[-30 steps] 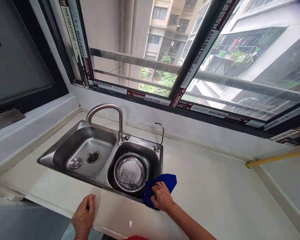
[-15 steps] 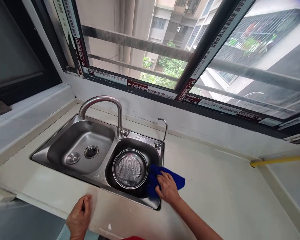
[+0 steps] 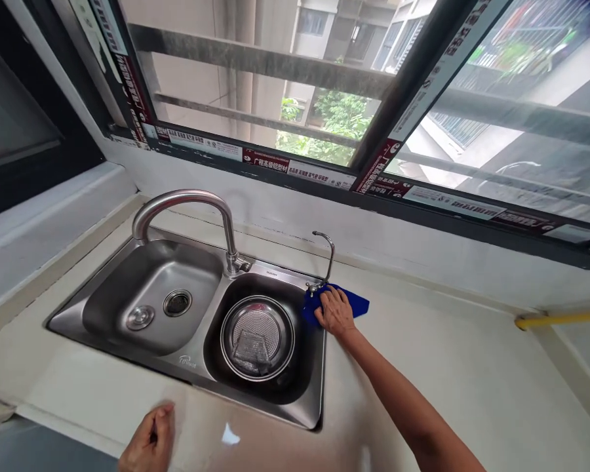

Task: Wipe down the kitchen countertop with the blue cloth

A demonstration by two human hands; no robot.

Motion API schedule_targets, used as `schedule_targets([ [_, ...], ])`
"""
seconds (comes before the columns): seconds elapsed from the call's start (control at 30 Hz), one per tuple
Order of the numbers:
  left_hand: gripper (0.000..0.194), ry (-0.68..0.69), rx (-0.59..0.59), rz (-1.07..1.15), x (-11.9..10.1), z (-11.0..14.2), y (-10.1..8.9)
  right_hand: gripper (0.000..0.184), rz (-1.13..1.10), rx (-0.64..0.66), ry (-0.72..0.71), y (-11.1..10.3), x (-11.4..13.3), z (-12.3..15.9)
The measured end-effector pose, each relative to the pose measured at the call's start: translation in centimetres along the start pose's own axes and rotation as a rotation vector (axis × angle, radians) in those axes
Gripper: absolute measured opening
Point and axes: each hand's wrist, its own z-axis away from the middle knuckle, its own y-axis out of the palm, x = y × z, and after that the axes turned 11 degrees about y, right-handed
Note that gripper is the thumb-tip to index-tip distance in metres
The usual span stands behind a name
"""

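Note:
Under my right hand is a blue cloth, pressed on the back right rim of the double steel sink, close to the base of a small thin tap. My fingers are curled over the cloth, part of which hangs over the basin's inner edge. Near the counter's front edge, my left hand is held with its fingers curled in and nothing visible in them. Inside the right basin sits a round metal strainer bowl, with a crumpled grey mesh piece lying in it.
A large curved faucet stands behind the sink, its spout over the left basin. That basin holds a drain hole and a loose strainer plug. Pale countertop stretches right towards a yellow pipe. Windows rise behind.
My right hand has moved the blue cloth from the sink's right side back towards the small tap. My left hand stays curled near the front edge. The view has shifted slightly.

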Motion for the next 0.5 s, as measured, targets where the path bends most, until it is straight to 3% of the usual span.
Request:
schedule_targets([
  [0.3, 0.037, 0.014, 0.002, -0.011, 0.6, 0.3, 0.2, 0.053, 0.027, -0.098, 0.139, 0.2, 1.4, 4.1],
  [0.5, 0.036, 0.031, 0.018, 0.008, 0.3, 0.1, -0.1, 0.064, -0.005, -0.022, 0.257, 0.9, 0.6, -0.2],
])
